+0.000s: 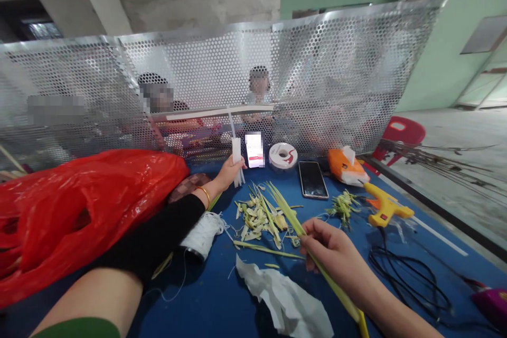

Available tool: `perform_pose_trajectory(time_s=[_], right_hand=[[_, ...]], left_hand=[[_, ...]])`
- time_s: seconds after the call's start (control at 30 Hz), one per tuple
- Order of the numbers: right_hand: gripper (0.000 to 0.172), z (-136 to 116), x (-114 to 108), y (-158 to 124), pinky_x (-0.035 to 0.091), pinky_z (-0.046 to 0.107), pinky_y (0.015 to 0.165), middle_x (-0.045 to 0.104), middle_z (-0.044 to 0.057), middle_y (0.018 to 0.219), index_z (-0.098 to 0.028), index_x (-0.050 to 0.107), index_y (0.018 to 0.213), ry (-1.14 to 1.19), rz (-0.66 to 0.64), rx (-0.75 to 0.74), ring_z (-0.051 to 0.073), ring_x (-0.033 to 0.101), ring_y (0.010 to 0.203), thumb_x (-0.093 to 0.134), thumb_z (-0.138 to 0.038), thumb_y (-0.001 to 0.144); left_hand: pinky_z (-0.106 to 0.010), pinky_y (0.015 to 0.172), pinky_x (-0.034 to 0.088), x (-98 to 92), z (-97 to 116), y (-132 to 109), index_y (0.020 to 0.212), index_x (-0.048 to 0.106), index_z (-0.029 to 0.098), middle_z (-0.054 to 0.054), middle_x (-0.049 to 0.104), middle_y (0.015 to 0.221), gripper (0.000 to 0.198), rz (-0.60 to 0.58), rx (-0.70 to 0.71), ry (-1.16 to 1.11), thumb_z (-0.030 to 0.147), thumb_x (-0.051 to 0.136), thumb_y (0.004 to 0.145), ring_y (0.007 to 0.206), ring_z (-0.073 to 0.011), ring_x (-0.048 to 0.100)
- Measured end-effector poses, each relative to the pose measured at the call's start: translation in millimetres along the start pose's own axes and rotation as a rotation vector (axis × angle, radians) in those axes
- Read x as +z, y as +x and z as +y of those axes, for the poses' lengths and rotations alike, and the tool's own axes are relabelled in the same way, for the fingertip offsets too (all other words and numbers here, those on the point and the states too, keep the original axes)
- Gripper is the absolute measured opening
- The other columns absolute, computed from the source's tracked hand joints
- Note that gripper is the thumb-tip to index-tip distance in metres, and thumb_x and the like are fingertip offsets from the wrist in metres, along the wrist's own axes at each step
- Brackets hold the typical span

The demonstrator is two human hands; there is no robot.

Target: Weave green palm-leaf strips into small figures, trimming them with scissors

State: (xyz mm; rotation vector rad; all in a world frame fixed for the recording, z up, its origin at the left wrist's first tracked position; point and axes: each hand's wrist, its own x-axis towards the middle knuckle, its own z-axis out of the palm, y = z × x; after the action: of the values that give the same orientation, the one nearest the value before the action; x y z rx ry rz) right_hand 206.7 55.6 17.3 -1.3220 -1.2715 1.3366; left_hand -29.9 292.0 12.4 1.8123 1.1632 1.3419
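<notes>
My left hand (231, 171) reaches forward to the perforated screen, its fingers closed around a bundle of white strips (236, 152) that hangs there from a narrow band. Close beside it a phone with a lit screen (254, 149) stands upright. My right hand (322, 243) pinches a long yellow-green leaf stalk (288, 209), which slants from the table's middle down toward me. Left of that hand lies a loose pile of pale leaf pieces (257, 216), with a thin stalk (267, 249) below it. A crumpled white paper (287, 301) lies nearer me.
Left, a red plastic bag (119, 190) bulges beside a white thread spool (204, 235). Right are a ribbon roll (282, 157), dark phone (312, 179), orange tissue pack (347, 166), green scraps (343, 207), yellow glue gun (386, 206) and black cord (412, 280). People sit behind the perforated metal screen (206, 63).
</notes>
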Motion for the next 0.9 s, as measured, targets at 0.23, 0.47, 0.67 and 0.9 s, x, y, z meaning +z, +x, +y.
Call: perform_pose_trajectory(time_s=[0.23, 0.47, 0.67, 0.9], right_hand=[[0.018, 5.0, -0.2, 0.7, 0.041, 0.022, 0.045, 0.059, -0.005, 0.06, -0.021, 0.053, 0.074, -0.007, -0.018, -0.024, 0.011, 0.055, 0.045, 0.058, -0.038, 0.077], [0.014, 8.4, -0.4, 2.7, 0.042, 0.022, 0.046, 0.06, -0.005, 0.062, -0.021, 0.053, 0.075, -0.062, -0.03, -0.021, 0.01, 0.056, 0.046, 0.054, -0.034, 0.08], [0.012, 13.3, -1.3, 2.9, 0.042, 0.022, 0.047, 0.061, -0.005, 0.063, -0.021, 0.052, 0.077, -0.07, -0.053, -0.024, 0.011, 0.058, 0.047, 0.053, -0.032, 0.082], [0.011, 12.8, 4.0, 2.3, 0.042, 0.021, 0.046, 0.06, -0.005, 0.062, -0.021, 0.053, 0.074, -0.064, -0.06, 0.018, 0.011, 0.058, 0.046, 0.055, -0.031, 0.08]], left_hand=[[-0.029, 0.073, 0.05, 9.2, 7.7, -0.2, 0.076, 0.054, 0.018, -0.004, 0.065, 0.07, 0.017, -0.095, 0.02, 0.264, 0.027, 0.044, 0.087, 0.071, -0.0167, 0.064], [-0.04, 0.089, 0.045, -53.3, 33.5, 52.9, 0.103, 0.056, 0.015, -0.014, 0.068, 0.096, 0.018, -0.084, -0.034, 0.79, 0.02, 0.048, 0.088, 0.1, -0.0291, 0.063], [-0.046, 0.094, 0.045, -122.4, 25.0, 70.3, 0.115, 0.058, 0.013, -0.015, 0.063, 0.113, 0.026, -0.227, -0.17, 1.163, 0.019, 0.054, 0.09, 0.11, -0.0286, 0.059], [-0.044, 0.085, 0.053, -146.0, -9.3, 65.4, 0.122, 0.056, 0.017, -0.01, 0.059, 0.122, 0.035, -0.433, -0.305, 1.346, 0.033, 0.058, 0.091, 0.103, -0.0229, 0.061]])
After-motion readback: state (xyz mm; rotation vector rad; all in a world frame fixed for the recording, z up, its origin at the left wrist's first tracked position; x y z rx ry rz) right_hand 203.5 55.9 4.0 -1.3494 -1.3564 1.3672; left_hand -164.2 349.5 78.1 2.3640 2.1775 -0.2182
